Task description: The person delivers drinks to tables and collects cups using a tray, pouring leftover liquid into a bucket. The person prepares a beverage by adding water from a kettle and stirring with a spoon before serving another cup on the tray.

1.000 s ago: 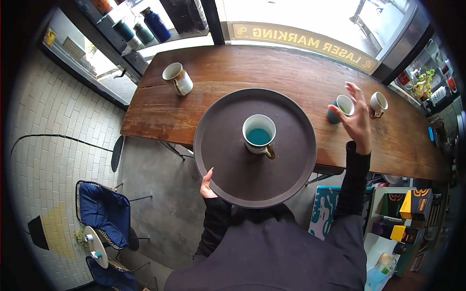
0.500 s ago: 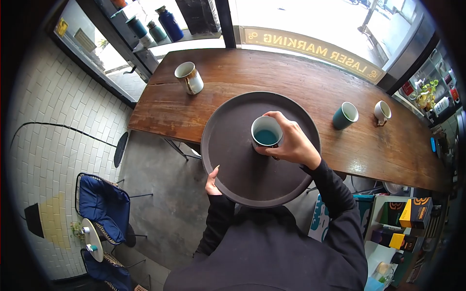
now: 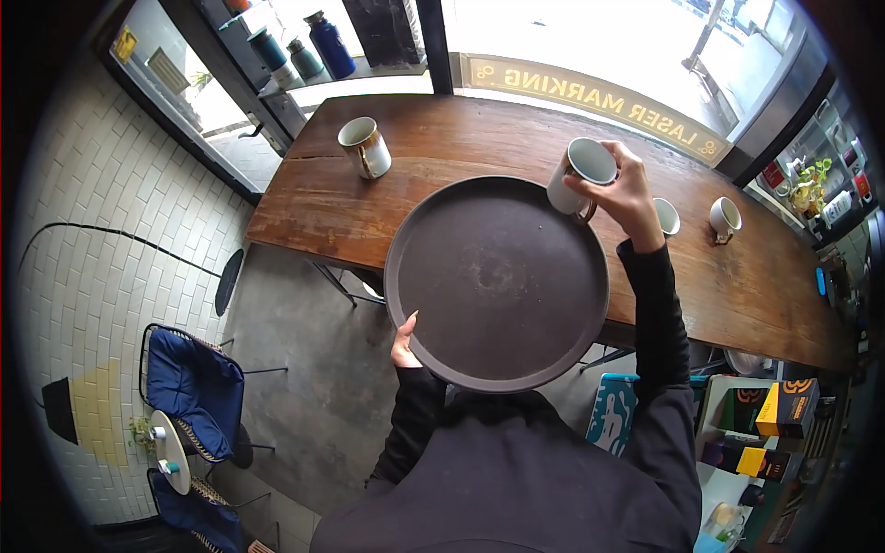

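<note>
My left hand [image 3: 404, 346] grips the near left rim of a round dark brown serving tray [image 3: 489, 304], thumb on top, its other fingers hidden underneath. Nothing stands on the tray's surface. A white mug with a brown handle [image 3: 567, 180] is in my right hand [image 3: 631, 189], fingers closed around its rim and side. It is over the tabletop just past the tray's far right edge; whether its base touches the wood I cannot tell. Behind my right wrist, a teal cup [image 3: 666, 217] is partly hidden.
On the wooden table [image 3: 452, 138] stand a white and brown mug [image 3: 366, 149] at left and a small white cup [image 3: 725, 219] at right. Bottles [image 3: 330, 46] line a window shelf. Blue cushioned chairs [image 3: 192, 392] are at lower left, boxes [image 3: 786, 408] at lower right.
My right hand has lifted the mug off the tray and carried it away and to the right, over the table. The tray and my left hand have stayed nearly in place.
</note>
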A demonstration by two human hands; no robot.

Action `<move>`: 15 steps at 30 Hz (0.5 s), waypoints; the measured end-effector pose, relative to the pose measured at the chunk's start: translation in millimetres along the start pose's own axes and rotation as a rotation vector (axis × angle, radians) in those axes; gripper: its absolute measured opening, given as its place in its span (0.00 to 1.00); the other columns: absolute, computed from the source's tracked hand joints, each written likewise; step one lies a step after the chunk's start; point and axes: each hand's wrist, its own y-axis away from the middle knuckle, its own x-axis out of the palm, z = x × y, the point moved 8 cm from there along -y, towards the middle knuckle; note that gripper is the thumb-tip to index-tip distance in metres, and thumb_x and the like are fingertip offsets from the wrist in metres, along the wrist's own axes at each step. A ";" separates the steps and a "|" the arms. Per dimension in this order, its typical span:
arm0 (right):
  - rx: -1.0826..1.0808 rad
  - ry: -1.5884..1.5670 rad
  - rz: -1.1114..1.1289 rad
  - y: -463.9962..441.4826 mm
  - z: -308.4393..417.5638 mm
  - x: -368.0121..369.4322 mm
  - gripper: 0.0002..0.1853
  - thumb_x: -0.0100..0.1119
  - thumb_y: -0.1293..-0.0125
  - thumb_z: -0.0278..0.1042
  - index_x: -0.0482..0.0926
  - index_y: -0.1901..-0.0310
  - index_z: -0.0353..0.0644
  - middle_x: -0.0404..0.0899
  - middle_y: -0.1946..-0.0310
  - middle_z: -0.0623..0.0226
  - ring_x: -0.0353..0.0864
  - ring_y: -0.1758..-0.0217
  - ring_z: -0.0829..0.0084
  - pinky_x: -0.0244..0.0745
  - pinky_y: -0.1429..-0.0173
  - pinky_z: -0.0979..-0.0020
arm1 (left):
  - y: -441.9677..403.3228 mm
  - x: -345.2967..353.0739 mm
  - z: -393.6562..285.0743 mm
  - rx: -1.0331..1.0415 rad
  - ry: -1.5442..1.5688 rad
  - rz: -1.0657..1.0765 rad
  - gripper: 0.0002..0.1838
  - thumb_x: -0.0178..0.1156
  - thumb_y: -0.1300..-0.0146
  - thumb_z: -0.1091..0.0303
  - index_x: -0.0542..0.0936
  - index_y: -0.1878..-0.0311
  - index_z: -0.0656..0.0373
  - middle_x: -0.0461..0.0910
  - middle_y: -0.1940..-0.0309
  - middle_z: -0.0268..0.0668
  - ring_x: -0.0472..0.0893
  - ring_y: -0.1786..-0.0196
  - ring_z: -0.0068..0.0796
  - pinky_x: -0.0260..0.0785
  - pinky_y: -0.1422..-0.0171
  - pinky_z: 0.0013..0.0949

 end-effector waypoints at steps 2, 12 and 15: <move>0.010 0.095 -0.045 -12.7 -22.3 -6.5 0.34 0.81 0.55 0.41 0.76 0.51 0.28 0.84 0.59 0.51 0.86 0.56 0.66 0.81 0.51 0.67 | -1.1 1.6 0.4 -0.009 -0.021 0.044 0.16 0.54 0.37 0.60 0.80 0.52 0.59 0.83 0.53 0.42 0.81 0.48 0.44 0.73 0.41 0.45; 0.138 0.160 -0.147 -26.3 -84.8 -0.8 0.41 0.83 0.61 0.53 0.76 0.52 0.29 0.84 0.60 0.52 0.85 0.55 0.64 0.80 0.50 0.66 | 0.6 4.7 -3.2 0.012 -0.045 0.037 0.23 0.56 0.39 0.60 0.76 0.43 0.64 0.80 0.47 0.44 0.80 0.45 0.44 0.72 0.39 0.45; 0.153 0.205 -0.150 -28.2 -82.3 0.3 0.42 0.82 0.60 0.55 0.76 0.51 0.29 0.84 0.59 0.51 0.85 0.54 0.64 0.79 0.49 0.66 | 0.4 7.2 -2.7 -0.013 -0.049 0.035 0.19 0.54 0.37 0.59 0.79 0.48 0.59 0.83 0.50 0.42 0.82 0.48 0.44 0.73 0.41 0.45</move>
